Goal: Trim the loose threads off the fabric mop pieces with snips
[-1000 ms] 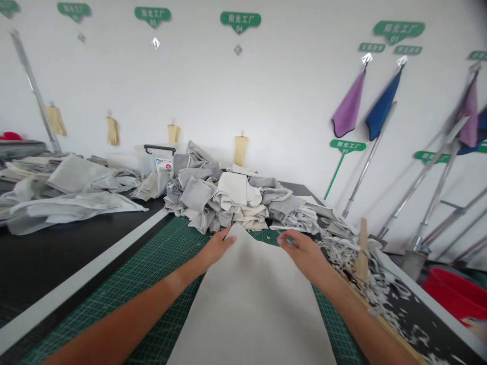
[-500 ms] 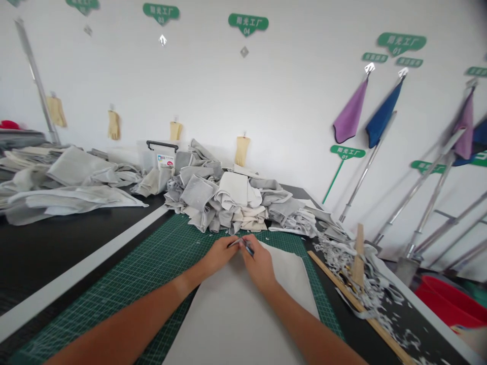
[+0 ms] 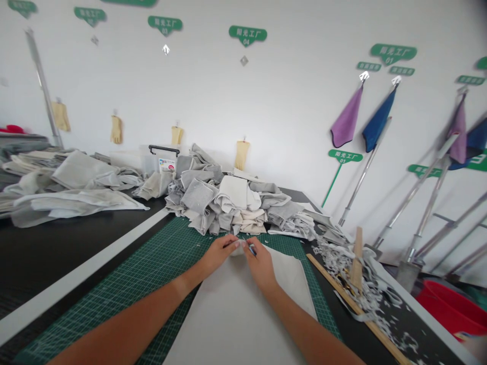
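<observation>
Over the cutting mat (image 3: 163, 263), left hand (image 3: 216, 253) and right hand (image 3: 261, 266) pinch pale cloth (image 3: 236, 319).

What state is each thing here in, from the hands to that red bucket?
Left hand: fingers curled at the sheet's far edge.
Right hand: pinching a slim pen-like tool.
Pale fabric sheet: lying on the mat.
Green cutting mat: lying flat, partly covered.
Wooden ruler: lying diagonally beside the mat.
Fabric offcuts: heaped in loose strips.
Grey and cream fabric pieces: piled up, crumpled.
Red bucket: partly in view, upright.
</observation>
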Available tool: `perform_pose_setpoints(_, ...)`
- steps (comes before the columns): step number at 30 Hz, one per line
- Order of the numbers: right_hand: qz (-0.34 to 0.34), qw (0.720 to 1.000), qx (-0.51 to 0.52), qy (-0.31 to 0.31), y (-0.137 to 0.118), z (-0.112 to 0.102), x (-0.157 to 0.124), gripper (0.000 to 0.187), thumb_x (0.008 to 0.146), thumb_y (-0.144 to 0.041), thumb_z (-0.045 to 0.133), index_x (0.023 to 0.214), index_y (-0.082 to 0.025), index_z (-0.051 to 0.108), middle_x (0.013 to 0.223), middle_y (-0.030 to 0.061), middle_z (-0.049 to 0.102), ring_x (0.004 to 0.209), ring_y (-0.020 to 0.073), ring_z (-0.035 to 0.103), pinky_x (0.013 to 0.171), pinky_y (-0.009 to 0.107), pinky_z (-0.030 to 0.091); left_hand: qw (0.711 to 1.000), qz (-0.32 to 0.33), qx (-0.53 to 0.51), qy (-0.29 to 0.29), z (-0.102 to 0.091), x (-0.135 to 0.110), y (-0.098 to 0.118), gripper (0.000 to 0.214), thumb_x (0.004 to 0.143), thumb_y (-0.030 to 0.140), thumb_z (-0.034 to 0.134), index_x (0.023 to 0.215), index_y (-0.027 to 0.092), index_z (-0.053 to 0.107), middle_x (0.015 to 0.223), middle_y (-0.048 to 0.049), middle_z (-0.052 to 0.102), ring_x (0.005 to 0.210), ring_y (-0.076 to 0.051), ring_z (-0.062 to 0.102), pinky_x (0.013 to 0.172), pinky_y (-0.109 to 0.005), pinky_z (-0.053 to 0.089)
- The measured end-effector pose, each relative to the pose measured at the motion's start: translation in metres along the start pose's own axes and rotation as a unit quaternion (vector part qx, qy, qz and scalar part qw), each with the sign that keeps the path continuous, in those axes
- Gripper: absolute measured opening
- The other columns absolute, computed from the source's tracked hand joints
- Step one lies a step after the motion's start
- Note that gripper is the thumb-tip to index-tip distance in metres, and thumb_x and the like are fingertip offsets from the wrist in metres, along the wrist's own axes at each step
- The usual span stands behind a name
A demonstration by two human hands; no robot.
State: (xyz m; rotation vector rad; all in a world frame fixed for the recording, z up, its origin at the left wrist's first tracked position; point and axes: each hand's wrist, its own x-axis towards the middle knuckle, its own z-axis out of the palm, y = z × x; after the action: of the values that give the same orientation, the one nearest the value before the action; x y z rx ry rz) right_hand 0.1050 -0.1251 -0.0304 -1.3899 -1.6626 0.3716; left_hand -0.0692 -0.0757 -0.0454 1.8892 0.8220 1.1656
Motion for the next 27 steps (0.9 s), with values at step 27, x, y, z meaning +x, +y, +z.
perform_pose_setpoints(27,0.036,0.999,0.024,0.001,-0.005,-0.004,-0.001,0.036,0.095,-0.055,0.042,0.086,-0.026,0.062,0.072,-0.0032,0.064,0.069,0.0177,0.058,0.062,0.025,0.036,0.999,-0.031,-0.021,0.029,0.001,-0.003,0.016,0.035,0.091,0.046,0.053,0.099,0.017,0.071,0.094,-0.0031,0.07,0.09,-0.019,0.06,0.082,-0.027,0.045)
